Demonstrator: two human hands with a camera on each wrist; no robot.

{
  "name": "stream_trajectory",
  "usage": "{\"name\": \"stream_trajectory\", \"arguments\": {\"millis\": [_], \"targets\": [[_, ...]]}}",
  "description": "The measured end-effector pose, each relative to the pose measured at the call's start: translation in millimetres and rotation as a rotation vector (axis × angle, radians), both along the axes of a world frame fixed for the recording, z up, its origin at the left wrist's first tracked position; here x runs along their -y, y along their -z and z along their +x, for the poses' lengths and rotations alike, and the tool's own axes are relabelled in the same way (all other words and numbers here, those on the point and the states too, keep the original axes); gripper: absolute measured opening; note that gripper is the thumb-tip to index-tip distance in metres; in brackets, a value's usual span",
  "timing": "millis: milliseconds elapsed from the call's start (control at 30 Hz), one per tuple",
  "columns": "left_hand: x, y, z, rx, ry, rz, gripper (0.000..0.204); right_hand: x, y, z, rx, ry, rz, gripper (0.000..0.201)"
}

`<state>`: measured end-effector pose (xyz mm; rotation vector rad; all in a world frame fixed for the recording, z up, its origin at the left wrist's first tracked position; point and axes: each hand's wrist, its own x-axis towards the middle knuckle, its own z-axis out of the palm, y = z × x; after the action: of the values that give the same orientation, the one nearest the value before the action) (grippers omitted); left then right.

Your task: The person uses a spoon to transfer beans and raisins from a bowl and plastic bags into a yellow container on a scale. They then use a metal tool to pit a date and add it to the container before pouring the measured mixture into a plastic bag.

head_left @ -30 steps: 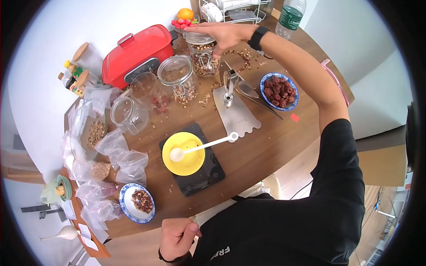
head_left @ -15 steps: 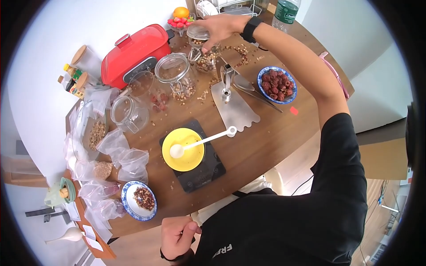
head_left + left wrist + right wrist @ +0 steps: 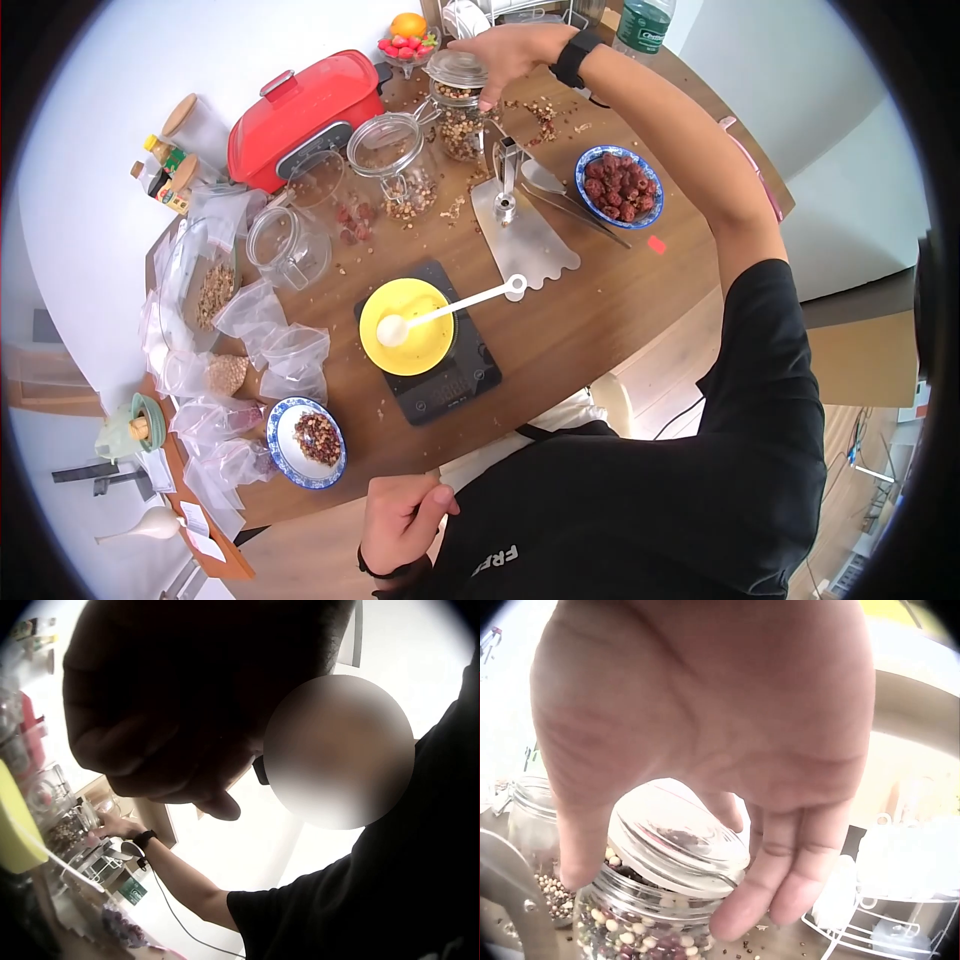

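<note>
My right hand (image 3: 515, 60) spans the glass jar (image 3: 465, 130) of mixed beans from above. In the right wrist view, the jar's lid (image 3: 675, 832) is tilted, raised on the left side. My thumb is beside the jar's neck, and my other fingers bend round the lid's right and far edges. My left hand (image 3: 405, 520) hangs loosely curled by the table's front edge, holding nothing. A second clip-top jar (image 3: 395, 165), partly filled, is left of the bean jar. A yellow bowl (image 3: 375, 340) with a white long-handled spoon (image 3: 465, 302) across it sits on a black scale (image 3: 450, 390).
Right of the metal scraper-like plate (image 3: 525, 245) stands a blue-rimmed bowl of dark red dried fruit (image 3: 620, 185). Another blue-rimmed bowl (image 3: 280, 455) holds small bits. Plastic bags (image 3: 270, 330) and a red electric cooker (image 3: 305, 115) line the left and back. Spilled beans lie behind.
My right hand has come down from lying stretched over the lid, with the thumb now lower beside the jar. The head view has shifted slightly. The left hand stays by the table edge.
</note>
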<state>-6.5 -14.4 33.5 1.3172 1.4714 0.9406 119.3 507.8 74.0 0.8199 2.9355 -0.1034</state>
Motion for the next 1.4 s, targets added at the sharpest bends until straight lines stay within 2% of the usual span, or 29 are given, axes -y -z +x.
{"name": "stream_trajectory", "arguments": {"millis": [167, 233, 267, 367, 433, 467, 533, 567, 700, 767, 1067, 1400], "targets": [[2, -3, 0, -0.021, 0.008, 0.024, 0.047, 2, 4, -2, -0.017, 0.031, 0.095, 0.113], [2, -3, -2, -0.014, 0.019, 0.004, 0.041, 4, 4, -8, 0.119, 0.184, 0.041, 0.107], [2, -2, -3, -0.008, 0.030, -0.016, 0.035, 4, 4, -9, 0.119, 0.183, 0.042, 0.107], [4, -2, -3, -0.017, 0.044, -0.025, 0.036, 8, 1, -8, 0.139, 0.221, 0.048, 0.104], [8, -1, -4, -0.020, 0.033, -0.014, 0.035, 25, -19, -1, 0.163, 0.296, -0.229, 0.111], [9, 0, -4, -0.021, 0.025, 0.000, 0.034, 21, -17, 2, 0.163, 0.289, -0.226, 0.111], [11, 2, -4, -0.013, 0.006, -0.010, 0.033, 5, -1, 6, -0.129, 0.186, -0.212, 0.118], [10, 2, -4, -0.008, 0.003, -0.020, 0.033, -9, 11, 2, -0.169, 0.100, -0.125, 0.121], [7, 3, -4, -0.012, 0.022, -0.015, 0.032, 5, 14, -10, -0.133, 0.036, -0.040, 0.117], [5, 3, -4, -0.007, 0.021, -0.013, 0.032, 13, 13, -17, -0.022, 0.133, 0.110, 0.111], [1, 4, -4, 0.001, 0.021, -0.066, 0.032, 20, 12, -20, -0.051, 0.139, 0.165, 0.091], [3, 4, -2, 0.005, 0.032, -0.055, 0.032, 30, 17, -25, -0.067, 0.199, 0.183, 0.089]]}}
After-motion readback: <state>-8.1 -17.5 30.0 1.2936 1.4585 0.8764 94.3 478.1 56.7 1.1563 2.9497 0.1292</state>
